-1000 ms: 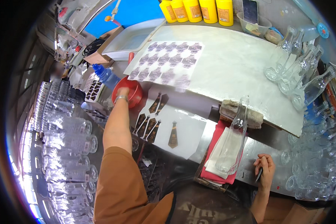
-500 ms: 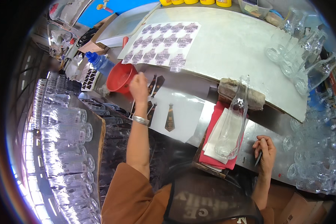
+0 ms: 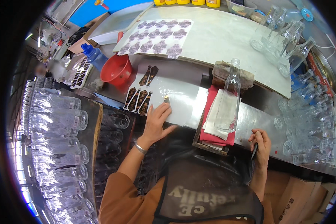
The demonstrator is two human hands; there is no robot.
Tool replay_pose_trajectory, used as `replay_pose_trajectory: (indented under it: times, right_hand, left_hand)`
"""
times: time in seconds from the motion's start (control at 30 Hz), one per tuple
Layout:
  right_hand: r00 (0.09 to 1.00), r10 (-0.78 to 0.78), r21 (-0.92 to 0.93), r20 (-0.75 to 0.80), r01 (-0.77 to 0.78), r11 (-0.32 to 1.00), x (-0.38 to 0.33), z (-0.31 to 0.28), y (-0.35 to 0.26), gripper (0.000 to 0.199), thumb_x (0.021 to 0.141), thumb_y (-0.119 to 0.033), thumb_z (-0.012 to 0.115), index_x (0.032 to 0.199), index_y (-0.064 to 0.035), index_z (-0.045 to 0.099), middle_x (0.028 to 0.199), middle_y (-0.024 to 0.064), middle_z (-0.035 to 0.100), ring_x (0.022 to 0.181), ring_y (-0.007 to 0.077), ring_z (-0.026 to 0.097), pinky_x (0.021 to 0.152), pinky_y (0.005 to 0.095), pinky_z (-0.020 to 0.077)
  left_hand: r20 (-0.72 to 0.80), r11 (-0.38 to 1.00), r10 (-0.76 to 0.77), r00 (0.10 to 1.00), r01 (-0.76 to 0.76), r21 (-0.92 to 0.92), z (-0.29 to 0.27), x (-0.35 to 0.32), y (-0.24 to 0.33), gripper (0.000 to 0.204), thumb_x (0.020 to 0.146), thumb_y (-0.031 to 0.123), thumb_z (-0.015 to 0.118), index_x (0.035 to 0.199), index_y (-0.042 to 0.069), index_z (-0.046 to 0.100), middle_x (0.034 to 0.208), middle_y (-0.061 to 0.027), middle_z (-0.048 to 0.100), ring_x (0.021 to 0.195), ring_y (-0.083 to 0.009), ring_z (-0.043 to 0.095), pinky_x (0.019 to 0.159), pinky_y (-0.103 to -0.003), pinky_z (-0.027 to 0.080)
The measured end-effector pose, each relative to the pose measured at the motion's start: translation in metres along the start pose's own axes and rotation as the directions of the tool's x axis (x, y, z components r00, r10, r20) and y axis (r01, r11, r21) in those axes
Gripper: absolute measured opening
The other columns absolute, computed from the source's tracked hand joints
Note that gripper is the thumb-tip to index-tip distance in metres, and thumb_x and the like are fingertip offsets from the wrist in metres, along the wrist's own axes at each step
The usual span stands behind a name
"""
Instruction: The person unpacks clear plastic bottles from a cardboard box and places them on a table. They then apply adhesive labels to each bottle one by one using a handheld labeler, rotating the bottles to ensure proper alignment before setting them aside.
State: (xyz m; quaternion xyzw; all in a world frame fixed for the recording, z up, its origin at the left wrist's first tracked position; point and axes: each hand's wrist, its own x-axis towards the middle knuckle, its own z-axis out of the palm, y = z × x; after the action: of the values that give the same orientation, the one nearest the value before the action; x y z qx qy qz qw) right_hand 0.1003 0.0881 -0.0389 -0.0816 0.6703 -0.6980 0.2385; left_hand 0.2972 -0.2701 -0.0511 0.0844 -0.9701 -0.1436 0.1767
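Note:
My left hand (image 3: 157,122) lies with its fingers stretched out over a white sheet (image 3: 183,108), covering most of a dark tie-shaped decal (image 3: 166,99). Several more black and gold decals (image 3: 139,100) of this shape lie just left of the fingers. My right hand (image 3: 261,145) is closed around a thin dark tool (image 3: 254,151) near the front right of the metal table; its kind is unclear. Between the hands, a clear glass bottle (image 3: 232,84) rests on folded white cloths (image 3: 217,125) and a red cloth (image 3: 210,108) in a wooden tray (image 3: 196,139).
A red plastic dipper (image 3: 117,72) stands by a blue-capped bottle (image 3: 94,56). A printed label sheet (image 3: 158,36) lies on the raised white board (image 3: 227,39), beside a rolled towel (image 3: 246,78). Glass bottles crowd the right side (image 3: 306,138) and a left rack (image 3: 63,127).
My left hand has come from beside the red dipper down and right onto the white sheet, its fingers opening out. The right hand still holds the dark tool. The view has shifted slightly.

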Motion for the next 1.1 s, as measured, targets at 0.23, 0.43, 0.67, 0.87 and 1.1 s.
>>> replay_pose_trajectory:
  times: [0.23, 0.43, 0.67, 0.87, 1.1]
  right_hand:
    - [0.999, -0.01, -0.027, 0.043, 0.012, 1.0, -0.004, 0.021, -0.012, 0.026, 0.103, -0.021, 0.055, 0.109, 0.0025, 0.063, 0.079, 0.0073, 0.063, 0.053, 0.0047, 0.047, 0.05, 0.0181, 0.0367]
    - [0.998, 0.008, -0.048, 0.069, -0.005, 0.999, 0.0, 0.031, -0.015, 0.025, 0.102, -0.022, 0.055, 0.108, 0.0014, 0.063, 0.079, 0.0066, 0.063, 0.054, 0.0046, 0.048, 0.051, 0.0182, 0.0371]
    - [0.997, 0.025, -0.014, 0.07, -0.025, 1.0, 0.007, 0.035, -0.017, 0.019, 0.099, -0.018, 0.059, 0.106, -0.0017, 0.065, 0.077, 0.0022, 0.064, 0.057, 0.0025, 0.046, 0.053, 0.0184, 0.0345]
    - [0.997, 0.039, 0.026, 0.061, -0.041, 0.999, 0.012, 0.021, -0.008, 0.02, 0.1, -0.019, 0.058, 0.107, -0.0014, 0.064, 0.077, 0.0021, 0.064, 0.058, 0.003, 0.047, 0.054, 0.0184, 0.0354]
    - [0.998, 0.06, 0.028, 0.035, -0.061, 0.998, 0.019, 0.014, -0.004, 0.021, 0.1, -0.02, 0.058, 0.107, -0.0007, 0.065, 0.077, 0.0021, 0.064, 0.057, 0.003, 0.047, 0.053, 0.0185, 0.0353]
  left_hand:
    - [-0.071, 0.999, 0.033, 0.997, -0.035, -0.019, 0.008, -0.023, -0.023, 0.052, 0.079, -0.003, 0.068, 0.13, 0.006, 0.061, 0.138, -0.0099, 0.058, 0.131, -0.0277, 0.053, 0.113, -0.05, 0.034]
    - [-0.122, 0.997, 0.066, 0.99, -0.062, 0.035, 0.003, -0.019, -0.028, 0.035, 0.079, 0.002, 0.073, 0.113, 0.005, 0.068, 0.123, -0.0084, 0.067, 0.119, -0.0275, 0.061, 0.106, -0.046, 0.042]
    - [-0.142, 0.982, -0.066, 0.988, 0.039, -0.182, -0.008, -0.016, -0.025, 0.019, 0.074, -0.001, 0.079, 0.087, 0.003, 0.065, 0.104, -0.0093, 0.071, 0.099, -0.0276, 0.067, 0.089, -0.039, 0.05]
    - [0.286, 0.619, -0.488, 0.825, 0.558, -0.553, -0.039, -0.014, -0.045, 0.009, 0.092, 0.008, 0.068, 0.089, 0.0, 0.07, 0.103, -0.0051, 0.072, 0.09, -0.0144, 0.066, 0.079, -0.031, 0.052]
    - [-0.125, 0.313, -0.824, 0.552, 0.26, -0.913, -0.032, 0.068, -0.043, 0.021, 0.1, 0.019, 0.059, 0.106, 0.0, 0.065, 0.098, -0.0049, 0.066, 0.084, -0.0104, 0.061, 0.078, -0.025, 0.054]
